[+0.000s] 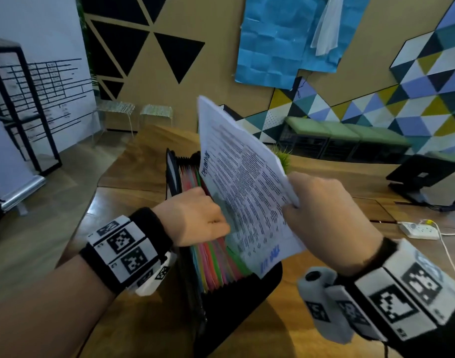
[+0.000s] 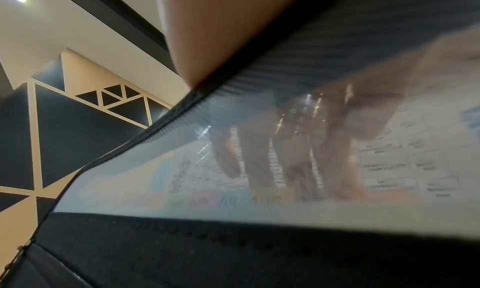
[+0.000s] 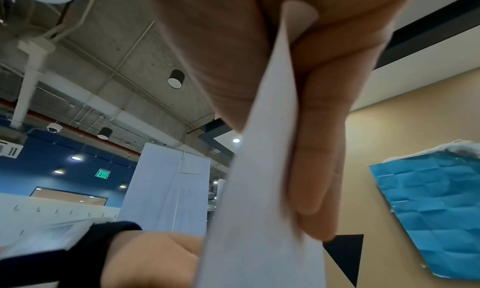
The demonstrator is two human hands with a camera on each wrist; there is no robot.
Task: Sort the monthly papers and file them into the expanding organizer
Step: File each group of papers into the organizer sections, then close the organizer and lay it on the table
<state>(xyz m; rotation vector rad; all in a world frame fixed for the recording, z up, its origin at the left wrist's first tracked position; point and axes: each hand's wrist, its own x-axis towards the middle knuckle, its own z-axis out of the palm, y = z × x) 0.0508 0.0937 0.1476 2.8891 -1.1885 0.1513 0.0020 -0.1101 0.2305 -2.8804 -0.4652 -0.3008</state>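
Note:
A black expanding organizer stands open on the wooden table, showing several coloured dividers. My left hand dips into it, fingers hidden between the dividers. In the left wrist view those fingers show blurred and fairly straight through the organizer's translucent wall. My right hand pinches the right edge of a stack of printed white papers. The stack is tilted, its lower corner over the dividers. The right wrist view shows the papers held between thumb and fingers.
A white power strip with a cable lies at the table's right. A black stand sits at the far right and a small green plant behind the papers. Two stools and green benches line the wall.

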